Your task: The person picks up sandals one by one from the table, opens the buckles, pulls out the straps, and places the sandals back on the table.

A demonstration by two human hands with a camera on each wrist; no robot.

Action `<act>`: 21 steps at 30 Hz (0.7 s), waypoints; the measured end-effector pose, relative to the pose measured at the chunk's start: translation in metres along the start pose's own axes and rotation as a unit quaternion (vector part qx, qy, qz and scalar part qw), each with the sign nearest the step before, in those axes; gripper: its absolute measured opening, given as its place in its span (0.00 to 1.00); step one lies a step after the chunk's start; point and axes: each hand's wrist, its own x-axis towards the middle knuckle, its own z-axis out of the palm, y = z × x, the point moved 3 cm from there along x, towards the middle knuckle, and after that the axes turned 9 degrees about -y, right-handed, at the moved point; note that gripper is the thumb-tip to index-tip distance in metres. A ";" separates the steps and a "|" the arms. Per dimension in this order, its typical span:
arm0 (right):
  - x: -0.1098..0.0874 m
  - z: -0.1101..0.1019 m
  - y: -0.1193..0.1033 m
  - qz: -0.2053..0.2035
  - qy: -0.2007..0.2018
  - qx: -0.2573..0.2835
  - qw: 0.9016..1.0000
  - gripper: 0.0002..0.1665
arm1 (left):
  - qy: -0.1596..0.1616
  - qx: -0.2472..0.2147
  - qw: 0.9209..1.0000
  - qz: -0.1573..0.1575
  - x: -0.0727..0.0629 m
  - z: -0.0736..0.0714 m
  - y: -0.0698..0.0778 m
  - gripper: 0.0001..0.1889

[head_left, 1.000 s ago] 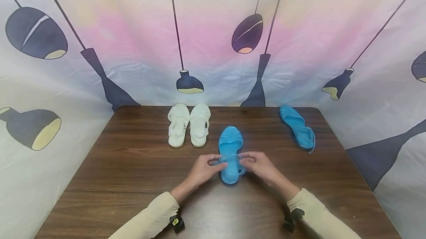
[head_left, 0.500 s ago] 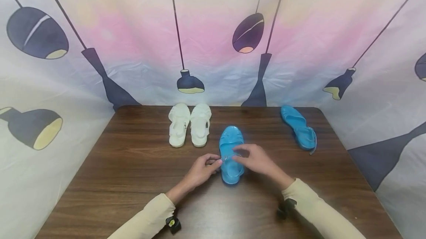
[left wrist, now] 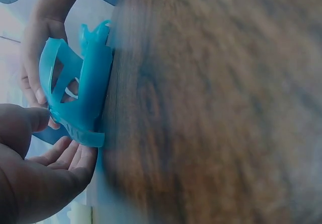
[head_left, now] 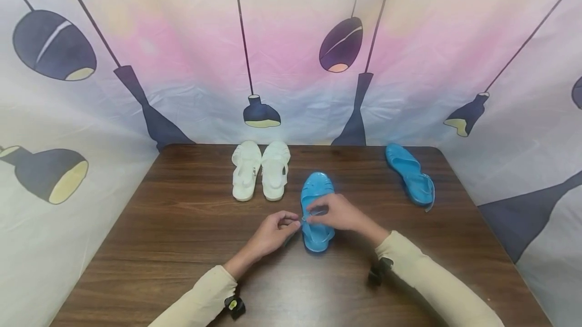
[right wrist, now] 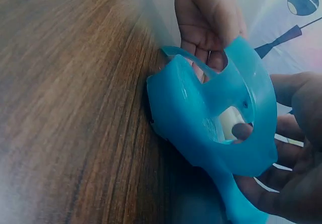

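In the head view, a blue jelly sandal (head_left: 318, 186) lies mid-table, toe pointing away. My left hand (head_left: 271, 233) is at its left edge, thumb and fingertips pinching around the ankle strap's buckle side. From the right, my right hand (head_left: 344, 214) reaches across the sandal, its thumb and forefinger pinching the strap near that buckle. In the left wrist view the strap end (left wrist: 89, 136) hangs over the left fingers (left wrist: 80, 164), and the left thumb meets the buckle. The ankle strap (right wrist: 261, 90) arches over the heel in the right wrist view, partly hiding the right fingertips.
A pair of white sandals (head_left: 275, 178) stands side by side at the back of the brown wooden table (head_left: 182, 236). Another blue sandal (head_left: 409, 173) lies angled at the back right, its strap loose. A lamp-patterned cloth (head_left: 195, 64) hangs behind the table.
My right hand has moved left from the sandal's right side, across to its left edge beside the buckle. The left hand has stayed near that edge, shifting slightly. The sandals stay in place.
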 end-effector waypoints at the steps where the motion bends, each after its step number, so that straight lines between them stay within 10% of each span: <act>1: 0.001 0.000 0.000 -0.003 -0.009 -0.002 1.000 0.19 | 0.000 0.004 1.000 -0.001 0.001 0.000 0.000 0.18; 10: 0.008 -0.002 0.005 -0.033 -0.067 -0.027 0.997 0.16 | -0.025 0.064 0.998 0.004 0.004 0.000 0.001 0.13; 21: 0.007 0.000 0.012 -0.058 -0.043 -0.035 0.997 0.15 | -0.017 0.034 0.999 0.005 0.004 -0.001 0.000 0.10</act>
